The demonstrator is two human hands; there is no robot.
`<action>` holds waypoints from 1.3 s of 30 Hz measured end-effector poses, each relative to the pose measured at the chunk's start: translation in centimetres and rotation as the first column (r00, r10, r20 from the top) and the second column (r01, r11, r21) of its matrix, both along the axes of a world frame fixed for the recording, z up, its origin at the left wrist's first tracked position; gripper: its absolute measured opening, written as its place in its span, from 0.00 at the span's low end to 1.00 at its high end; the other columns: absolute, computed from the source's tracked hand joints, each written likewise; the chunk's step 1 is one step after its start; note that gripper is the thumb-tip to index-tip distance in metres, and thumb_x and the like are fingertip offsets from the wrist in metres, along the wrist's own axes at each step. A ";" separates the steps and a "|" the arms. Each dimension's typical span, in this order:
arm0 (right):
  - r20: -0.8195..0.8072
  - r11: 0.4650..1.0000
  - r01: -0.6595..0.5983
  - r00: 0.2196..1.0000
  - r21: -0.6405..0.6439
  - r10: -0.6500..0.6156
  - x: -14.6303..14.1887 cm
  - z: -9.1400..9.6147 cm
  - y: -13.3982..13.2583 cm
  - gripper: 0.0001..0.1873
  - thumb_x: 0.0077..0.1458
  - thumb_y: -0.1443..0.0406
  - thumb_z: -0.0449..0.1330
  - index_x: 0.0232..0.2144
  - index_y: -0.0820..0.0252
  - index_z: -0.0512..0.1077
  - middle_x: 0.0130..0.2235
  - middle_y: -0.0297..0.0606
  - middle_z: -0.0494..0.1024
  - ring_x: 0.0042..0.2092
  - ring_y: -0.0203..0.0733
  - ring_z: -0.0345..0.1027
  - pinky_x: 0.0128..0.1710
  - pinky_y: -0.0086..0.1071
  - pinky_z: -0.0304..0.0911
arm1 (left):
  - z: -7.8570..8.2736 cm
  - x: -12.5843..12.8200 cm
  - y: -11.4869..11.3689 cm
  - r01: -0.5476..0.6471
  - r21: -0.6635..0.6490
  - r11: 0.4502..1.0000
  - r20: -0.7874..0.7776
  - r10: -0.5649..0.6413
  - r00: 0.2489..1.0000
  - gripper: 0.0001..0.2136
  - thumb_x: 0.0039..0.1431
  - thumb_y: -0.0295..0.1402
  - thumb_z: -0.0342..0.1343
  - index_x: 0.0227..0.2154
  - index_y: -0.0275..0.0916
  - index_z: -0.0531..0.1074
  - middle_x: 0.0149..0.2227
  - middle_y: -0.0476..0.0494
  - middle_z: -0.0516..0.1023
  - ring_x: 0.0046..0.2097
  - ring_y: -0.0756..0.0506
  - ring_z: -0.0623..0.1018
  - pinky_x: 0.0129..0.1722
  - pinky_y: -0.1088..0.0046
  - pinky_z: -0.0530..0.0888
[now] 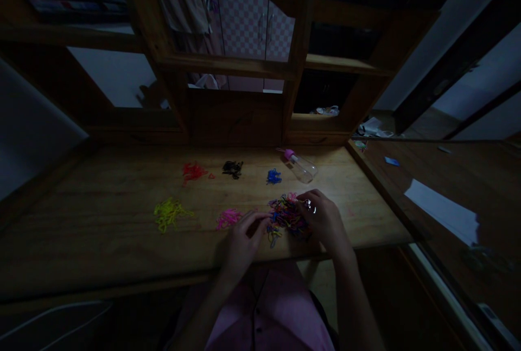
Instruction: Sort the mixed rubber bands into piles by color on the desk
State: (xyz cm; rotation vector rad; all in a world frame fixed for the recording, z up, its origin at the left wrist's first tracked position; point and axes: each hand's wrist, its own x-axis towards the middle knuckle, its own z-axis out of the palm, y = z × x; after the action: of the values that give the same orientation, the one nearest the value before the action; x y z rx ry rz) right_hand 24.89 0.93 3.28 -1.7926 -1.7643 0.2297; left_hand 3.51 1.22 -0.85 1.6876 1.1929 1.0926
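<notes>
A mixed heap of coloured rubber bands (pixel 291 218) lies near the front edge of the wooden desk, between my two hands. My left hand (pixel 244 237) is at the heap's left side, thumb and forefinger pinched on what looks like a blue rubber band (pixel 274 215). My right hand (pixel 323 215) reaches over the heap's right side with its fingers closed; what they hold is too dim to make out. Beside my left hand is a pink pile (pixel 228 218). Farther off lie a yellow pile (pixel 171 214), a red pile (pixel 194 172), a black pile (pixel 233 168) and a blue pile (pixel 274 176).
A clear bottle (pixel 303 169) with a pink cap lies on its side behind the heap. Wooden shelving (pixel 236 66) rises at the desk's back. On the right, a brown surface (pixel 431 172) holds white paper (pixel 443 210) and a small blue packet (pixel 391 161). The room is dim.
</notes>
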 end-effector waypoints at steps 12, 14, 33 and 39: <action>-0.101 0.999 -0.019 0.995 -0.045 0.014 -0.1 -0.7 0.4 0.05 0.56 0.64 0.59 0.30 0.57 0.75 0.33 0.37 0.77 0.33 0.40 0.70 0.33 0.30 0.62 | 0.6 0.1 0.0 0.010 0.028 1.000 -0.031 -0.009 0.999 0.07 0.62 0.37 0.54 0.36 0.42 0.76 0.38 0.47 0.79 0.41 0.46 0.77 0.44 0.71 0.72; -0.227 0.999 -0.018 0.974 -0.038 0.009 0.1 -0.6 0.2 0.09 0.57 0.60 0.59 0.31 0.58 0.75 0.31 0.37 0.77 0.30 0.39 0.69 0.29 0.30 0.62 | 0.7 0.1 0.0 0.012 0.025 1.000 -0.039 -0.011 0.999 0.07 0.62 0.36 0.54 0.36 0.42 0.76 0.38 0.48 0.79 0.42 0.46 0.77 0.44 0.71 0.72; 0.005 0.990 -0.062 0.998 -0.129 0.063 1.4 -0.8 0.7 0.08 0.55 0.67 0.57 0.29 0.57 0.77 0.31 0.38 0.77 0.30 0.40 0.70 0.31 0.31 0.61 | 0.6 0.1 0.0 0.003 0.047 0.999 -0.035 -0.002 0.999 0.07 0.62 0.36 0.54 0.35 0.42 0.76 0.38 0.47 0.79 0.42 0.45 0.78 0.44 0.71 0.73; 0.105 0.988 -0.057 0.992 -0.143 0.072 1.4 -1.1 1.0 0.10 0.59 0.69 0.54 0.29 0.59 0.74 0.32 0.40 0.74 0.33 0.39 0.69 0.34 0.30 0.60 | 0.6 0.1 -0.1 0.004 0.035 0.999 -0.029 -0.003 1.000 0.07 0.62 0.36 0.54 0.35 0.42 0.76 0.38 0.47 0.79 0.42 0.46 0.77 0.45 0.71 0.72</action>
State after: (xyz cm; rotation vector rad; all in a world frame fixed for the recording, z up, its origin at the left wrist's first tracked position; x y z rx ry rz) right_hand 26.29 1.90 2.16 -1.8798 -1.9276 0.2930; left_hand 3.60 1.15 -0.28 1.7371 1.1950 1.0968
